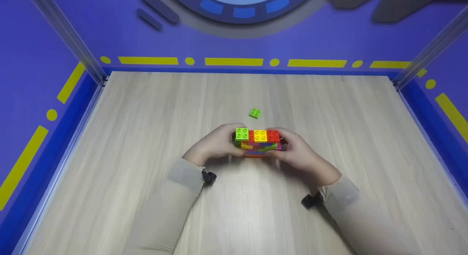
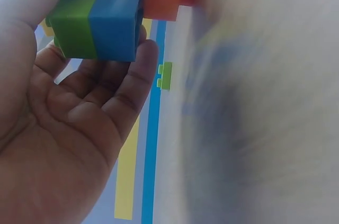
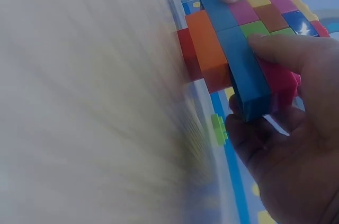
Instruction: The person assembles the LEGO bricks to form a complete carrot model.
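Both hands grip a block of joined toy bricks in many colours, near the middle of the table. My left hand holds its left end, thumb on the near face and fingers behind. On the right end, my right hand has the same kind of grip. Green, red and yellow studded bricks form the top row. In the right wrist view, blue bricks lie along the lower layer, with an orange brick under them. A loose green brick lies on the table behind the block.
The wood-grain table is enclosed by a blue back wall with yellow marks and by side walls. Metal posts stand at the back corners. A black strap end sticks out from the left cuff.
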Tool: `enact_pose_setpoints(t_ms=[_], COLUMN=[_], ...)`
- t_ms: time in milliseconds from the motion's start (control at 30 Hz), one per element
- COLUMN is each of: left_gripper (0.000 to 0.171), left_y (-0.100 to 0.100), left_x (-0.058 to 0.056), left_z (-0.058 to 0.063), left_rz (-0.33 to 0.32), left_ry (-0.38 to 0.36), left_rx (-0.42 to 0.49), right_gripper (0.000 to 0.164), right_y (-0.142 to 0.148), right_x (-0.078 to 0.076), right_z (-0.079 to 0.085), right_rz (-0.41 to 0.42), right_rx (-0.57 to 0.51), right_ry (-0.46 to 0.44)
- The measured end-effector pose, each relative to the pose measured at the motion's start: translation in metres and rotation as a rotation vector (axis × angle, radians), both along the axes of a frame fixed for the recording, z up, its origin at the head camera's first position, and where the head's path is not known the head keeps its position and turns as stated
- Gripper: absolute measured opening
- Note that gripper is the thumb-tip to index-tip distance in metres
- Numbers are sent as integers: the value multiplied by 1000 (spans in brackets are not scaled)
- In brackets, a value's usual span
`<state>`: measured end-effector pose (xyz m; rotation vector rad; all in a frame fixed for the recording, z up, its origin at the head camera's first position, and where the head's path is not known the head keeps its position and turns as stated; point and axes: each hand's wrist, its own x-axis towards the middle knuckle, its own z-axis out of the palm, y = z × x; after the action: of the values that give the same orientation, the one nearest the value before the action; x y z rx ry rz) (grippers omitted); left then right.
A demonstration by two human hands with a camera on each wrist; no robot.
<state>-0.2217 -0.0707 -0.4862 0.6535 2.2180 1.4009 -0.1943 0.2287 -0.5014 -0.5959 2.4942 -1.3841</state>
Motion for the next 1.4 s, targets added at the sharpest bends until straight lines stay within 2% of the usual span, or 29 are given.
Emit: enact_pose_setpoints(t_ms=[133, 267, 367, 467, 567, 667, 800, 933, 1100, 1400], left_gripper=[51, 54, 56, 57, 57, 57, 59, 59, 57, 57], left_y=[-3, -5, -6, -6, -6, -7, -10, -11, -11, -12], left_x=[-2, -3, -4, -4, -5, -6, -8, -11, -12, -11], left_z=[-2, -2, -2, -3, -3, -4, -6, -9, -10, -8], left_rz=[31, 59, 78, 95, 100, 102, 126, 127, 116, 126], left_ry=[8, 2, -4, -9, -9, 6, 10, 7, 26, 20], left_rx=[-2, -1, 3, 3, -2, -7, 7, 25, 22, 11], right_gripper=[88, 94, 84, 68, 53, 45, 40, 41, 42, 36], right_y=[12, 26, 29, 25, 17, 6, -13, -30, -47, -60], right_x=[-10, -22, -34, -47, -60, -71, -88, -102, -113, -117], right_z=[6, 13, 17, 19, 21, 23, 26, 27, 28, 28], right_rz=[59, 65, 35, -21, -87, -133, -130, -79, -47, -152], right_rx=[24, 60, 71, 83, 118, 172, 228, 278, 364, 395], right_ry=[-32, -8, 38, 69, 76, 73, 83, 94, 33, -99])
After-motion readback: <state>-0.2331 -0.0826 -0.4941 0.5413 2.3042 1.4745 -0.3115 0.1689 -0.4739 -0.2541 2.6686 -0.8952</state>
